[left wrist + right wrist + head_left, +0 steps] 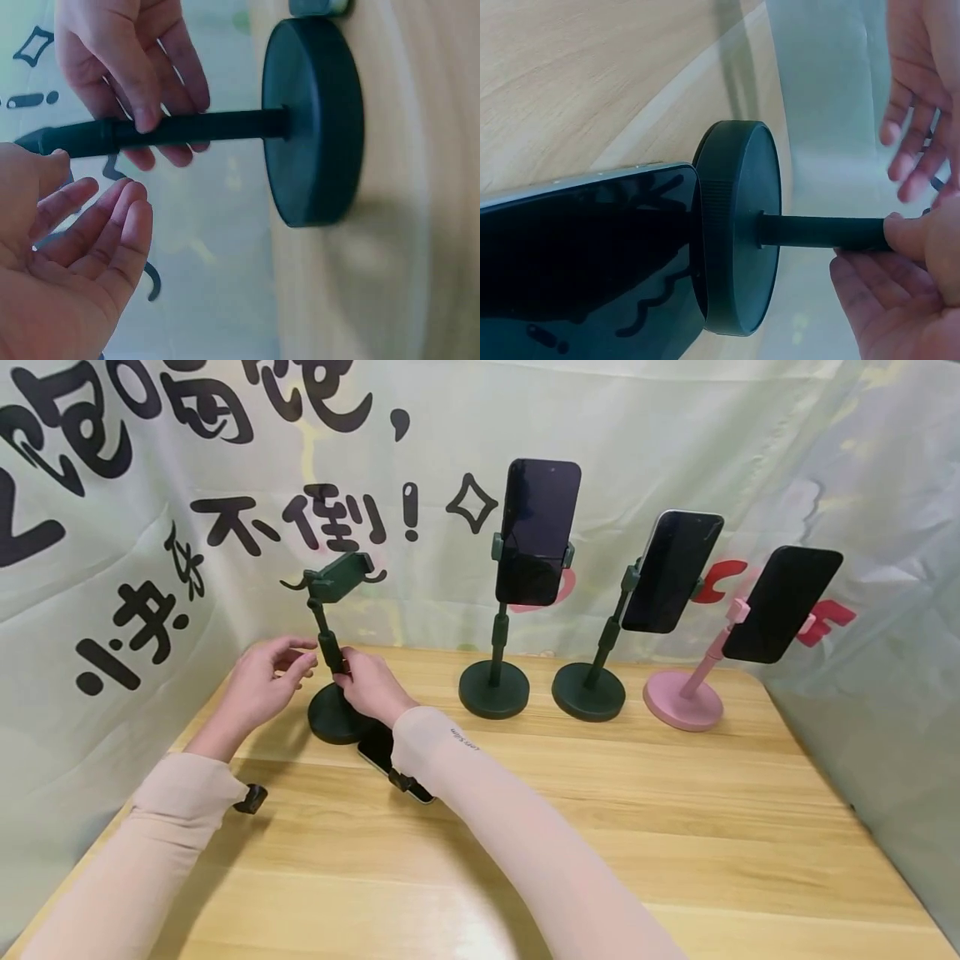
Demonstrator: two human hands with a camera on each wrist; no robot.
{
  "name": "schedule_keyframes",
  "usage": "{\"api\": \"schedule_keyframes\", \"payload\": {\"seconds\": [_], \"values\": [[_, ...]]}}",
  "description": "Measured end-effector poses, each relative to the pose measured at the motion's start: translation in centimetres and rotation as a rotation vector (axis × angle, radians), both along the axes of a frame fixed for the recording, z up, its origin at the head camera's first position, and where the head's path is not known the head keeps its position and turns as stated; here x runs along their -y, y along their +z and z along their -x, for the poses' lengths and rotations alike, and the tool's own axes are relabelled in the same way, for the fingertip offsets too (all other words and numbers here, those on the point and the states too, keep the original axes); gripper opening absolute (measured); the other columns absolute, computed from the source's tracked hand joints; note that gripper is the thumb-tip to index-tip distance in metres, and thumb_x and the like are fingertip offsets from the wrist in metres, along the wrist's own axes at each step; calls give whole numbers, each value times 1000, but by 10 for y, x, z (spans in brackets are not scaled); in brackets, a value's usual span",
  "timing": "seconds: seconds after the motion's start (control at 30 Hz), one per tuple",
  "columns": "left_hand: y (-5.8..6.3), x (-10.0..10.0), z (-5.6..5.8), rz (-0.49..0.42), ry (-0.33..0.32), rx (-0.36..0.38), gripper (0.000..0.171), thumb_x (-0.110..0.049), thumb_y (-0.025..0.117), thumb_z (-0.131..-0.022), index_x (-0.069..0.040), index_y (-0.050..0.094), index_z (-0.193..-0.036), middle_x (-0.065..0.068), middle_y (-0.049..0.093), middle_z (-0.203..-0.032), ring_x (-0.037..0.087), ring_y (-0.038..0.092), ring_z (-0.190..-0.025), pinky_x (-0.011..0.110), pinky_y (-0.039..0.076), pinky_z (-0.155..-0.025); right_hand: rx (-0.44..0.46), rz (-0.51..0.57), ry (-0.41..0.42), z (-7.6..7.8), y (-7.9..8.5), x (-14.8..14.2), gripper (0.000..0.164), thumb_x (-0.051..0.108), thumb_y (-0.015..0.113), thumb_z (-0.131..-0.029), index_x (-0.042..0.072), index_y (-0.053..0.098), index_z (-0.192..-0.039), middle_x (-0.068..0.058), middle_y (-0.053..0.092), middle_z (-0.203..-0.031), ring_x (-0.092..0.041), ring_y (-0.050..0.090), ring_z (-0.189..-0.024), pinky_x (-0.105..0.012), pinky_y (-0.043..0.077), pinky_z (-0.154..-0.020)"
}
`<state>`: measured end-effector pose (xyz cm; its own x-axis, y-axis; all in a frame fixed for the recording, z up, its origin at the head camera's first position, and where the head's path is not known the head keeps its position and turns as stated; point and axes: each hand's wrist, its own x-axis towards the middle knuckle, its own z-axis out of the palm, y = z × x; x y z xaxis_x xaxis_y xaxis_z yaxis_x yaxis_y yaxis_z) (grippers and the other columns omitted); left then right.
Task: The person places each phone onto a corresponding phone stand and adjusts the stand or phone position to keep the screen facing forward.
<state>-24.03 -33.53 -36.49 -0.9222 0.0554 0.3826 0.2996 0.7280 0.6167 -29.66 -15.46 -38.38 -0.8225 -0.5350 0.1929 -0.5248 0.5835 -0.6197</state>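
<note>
A dark green phone stand (339, 714) with an empty holder (341, 578) stands upright at the left of the table. My right hand (372, 685) grips its pole, thumb on one side and fingers behind, as the right wrist view shows around the pole (821, 232). Just left of the pole is my left hand (262, 685), its fingers loosely bent with nothing in them; in the left wrist view its thumb comes close to the pole's collar (82, 139). A black-screened phone (577, 255) lies flat against the stand's round base (739, 225), partly hidden by my right forearm in the head view.
To the right stand two more green stands, with a dark phone (538, 531) and a silver-edged phone (672, 571), and a pink stand (684, 700) with a black phone (782, 603). A printed cloth (420, 410) hangs behind the wooden table (675, 827) and at its sides.
</note>
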Motion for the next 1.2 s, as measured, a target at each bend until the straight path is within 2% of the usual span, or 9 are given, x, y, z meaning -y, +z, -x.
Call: {"api": "schedule_keyframes", "payload": {"seconds": [0.07, 0.17, 0.3, 0.43, 0.57, 0.7, 0.77, 1.0, 1.2], "values": [[-5, 4, -1, -28, -3, 12, 34, -21, 59, -112, 2, 66, -135, 28, 77, -113, -11, 65, -82, 7, 53, -68, 5, 17, 8, 2, -1, -1, 22, 17, 65, -109, 8, 66, -129, -8, 79, -119, -19, 75, -109, -30, 61, -99], [-13, 11, -3, -70, 4, 46, 35, -22, 57, -113, 2, 63, -138, 30, 75, -116, -15, 63, -81, 9, 55, -68, 17, 53, 22, 4, -4, -3, 27, 16, 65, -109, 8, 62, -134, -9, 78, -123, -20, 76, -114, -32, 61, -102], [-24, 17, -6, -119, -2, 100, 37, -21, 56, -113, 2, 59, -141, 33, 73, -119, -12, 67, -83, 14, 60, -70, 33, 101, 48, 7, -7, -5, 34, 15, 64, -109, 10, 57, -141, -12, 76, -129, -22, 75, -120, -36, 61, -106], [-33, 20, -11, -144, -20, 141, 38, -19, 55, -113, 4, 57, -143, 36, 72, -120, -7, 70, -84, 21, 64, -73, 29, 126, 53, 10, -10, -6, 36, 15, 65, -108, 9, 56, -142, -13, 76, -130, -23, 76, -120, -37, 61, -105], [-39, 20, -15, -135, 4, 172, 40, -21, 56, -114, 4, 56, -144, 35, 71, -123, 5, 76, -87, 26, 65, -75, 15, 144, 48, 11, -12, -8, 35, 15, 66, -108, 10, 57, -140, -13, 77, -128, -23, 76, -118, -36, 61, -105], [-45, 18, -16, -135, 29, 217, 42, -24, 55, -114, 3, 55, -146, 34, 69, -129, 36, 79, -100, 26, 65, -77, -6, 161, 52, 13, -13, -10, 33, 14, 67, -107, 9, 58, -138, -14, 77, -127, -24, 77, -116, -37, 62, -104], [-47, 16, -16, -145, 29, 237, 43, -25, 54, -114, 3, 54, -147, 35, 69, -130, 45, 76, -106, 28, 66, -78, -17, 167, 49, 13, -12, -12, 32, 14, 67, -107, 9, 58, -137, -13, 77, -126, -24, 77, -115, -36, 62, -103], [-53, 13, -18, -160, 4, 275, 44, -23, 54, -114, 4, 51, -149, 35, 68, -131, 47, 75, -108, 38, 68, -82, -36, 208, 44, 16, -6, -14, 30, 15, 68, -107, 8, 58, -134, -14, 76, -124, -25, 78, -113, -35, 62, -102], [-52, 9, -18, -149, -35, 326, 44, -21, 53, -114, 2, 48, -151, 35, 67, -133, 45, 74, -112, 45, 67, -90, -72, 188, 61, 17, -3, -18, 30, 16, 68, -107, 8, 57, -134, -12, 77, -122, -24, 77, -114, -34, 63, -101]]}}
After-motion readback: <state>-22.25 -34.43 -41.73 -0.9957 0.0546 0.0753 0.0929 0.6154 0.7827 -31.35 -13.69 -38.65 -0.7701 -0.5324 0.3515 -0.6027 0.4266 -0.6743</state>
